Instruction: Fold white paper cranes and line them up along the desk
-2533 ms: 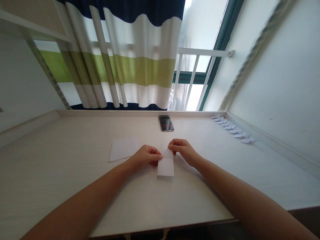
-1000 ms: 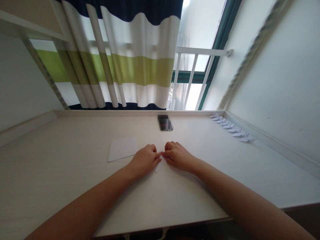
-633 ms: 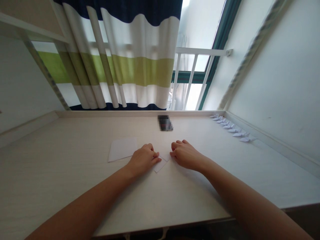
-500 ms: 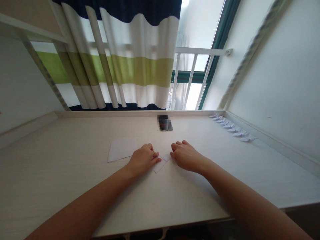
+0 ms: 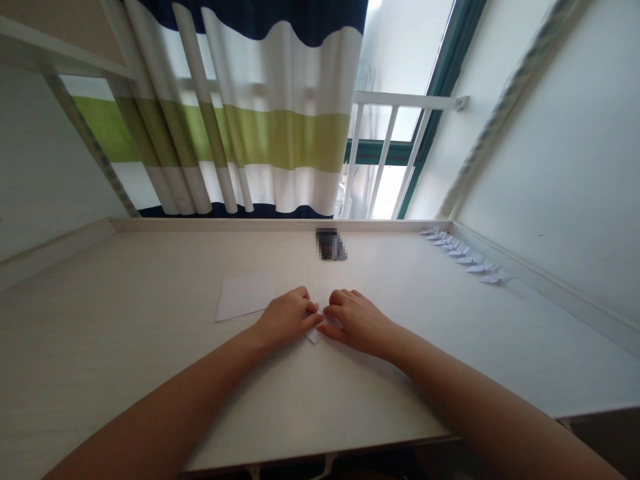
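A small folded piece of white paper [image 5: 314,335] lies on the white table between my hands, mostly covered by fingers. My left hand [image 5: 287,313] is closed on its left side, thumb and fingertips pressing on it. From the right, my right hand [image 5: 357,320] has its thumb and curled fingers on the paper's right part, close to the left thumb. The folds under the fingers are hidden. A flat stack or sheet of white paper [image 5: 245,295] rests just beyond and left of my left hand.
A dark, pixelated object [image 5: 330,244] lies near the table's back edge. Several folded white paper figures [image 5: 480,269] stand in a row at the back right, beside the wall. Behind the table hang a striped curtain [image 5: 285,140] and a white railing [image 5: 390,100].
My right hand has moved left, from just beside the folded paper onto its right part, meeting the left hand. My left hand has stayed in place on the paper.
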Tool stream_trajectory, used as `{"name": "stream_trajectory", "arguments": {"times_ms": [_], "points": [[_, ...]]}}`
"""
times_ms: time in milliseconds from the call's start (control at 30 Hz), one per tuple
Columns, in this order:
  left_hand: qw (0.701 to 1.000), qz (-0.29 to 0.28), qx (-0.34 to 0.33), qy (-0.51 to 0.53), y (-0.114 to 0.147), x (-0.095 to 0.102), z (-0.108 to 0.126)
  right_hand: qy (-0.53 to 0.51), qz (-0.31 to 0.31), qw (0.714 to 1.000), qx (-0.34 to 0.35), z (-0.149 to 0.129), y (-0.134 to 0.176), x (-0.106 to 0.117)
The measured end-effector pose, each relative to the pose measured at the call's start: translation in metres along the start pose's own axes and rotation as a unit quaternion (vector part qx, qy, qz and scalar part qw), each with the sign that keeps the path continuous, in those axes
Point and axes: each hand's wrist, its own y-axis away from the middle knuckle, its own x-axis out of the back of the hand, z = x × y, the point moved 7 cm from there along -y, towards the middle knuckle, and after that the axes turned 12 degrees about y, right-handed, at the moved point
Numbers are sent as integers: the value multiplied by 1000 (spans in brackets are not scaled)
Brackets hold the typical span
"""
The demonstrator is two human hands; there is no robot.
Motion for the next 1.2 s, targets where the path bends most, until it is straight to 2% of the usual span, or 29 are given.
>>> {"name": "stream_trajectory", "arguments": {"times_ms": [167, 500, 600, 667, 733, 767, 833, 900, 933, 967, 1033, 1200], "points": [[999, -4, -13, 47, -2, 1, -4, -35, -1, 999, 8, -2, 1, -3], [982, 2, -1, 188, -9, 0, -17, -2, -8, 1000, 11, -6, 1, -6], [965, 31, 21, 260, -10, 3, -19, -61, 11, 998, -9, 1, 0, -4], [941, 62, 26, 333, -10, 8, -20, -143, 40, 988, -41, 8, 0, -1], [908, 88, 2, 410, -8, 14, -16, -269, 69, 955, -100, 20, 0, 0], [891, 95, -14, 443, -7, 16, -14, -351, 83, 924, -130, 26, 0, -1], [862, 96, -18, 497, -6, 17, -13, -524, 102, 828, -170, 34, 1, -7], [837, 94, 13, 540, -6, 13, -16, -656, 108, 727, -175, 35, 0, -12], [825, 94, 30, 556, -5, 10, -18, -694, 104, 691, -173, 34, -1, -14], [816, 96, 43, 569, -5, 8, -19, -715, 98, 670, -174, 32, -2, -16], [804, 96, 56, 584, -6, 5, -20, -726, 86, 657, -183, 29, -2, -19], [793, 76, 81, 599, -5, 1, -15, -685, 79, 693, -212, 32, 1, -18]]}}
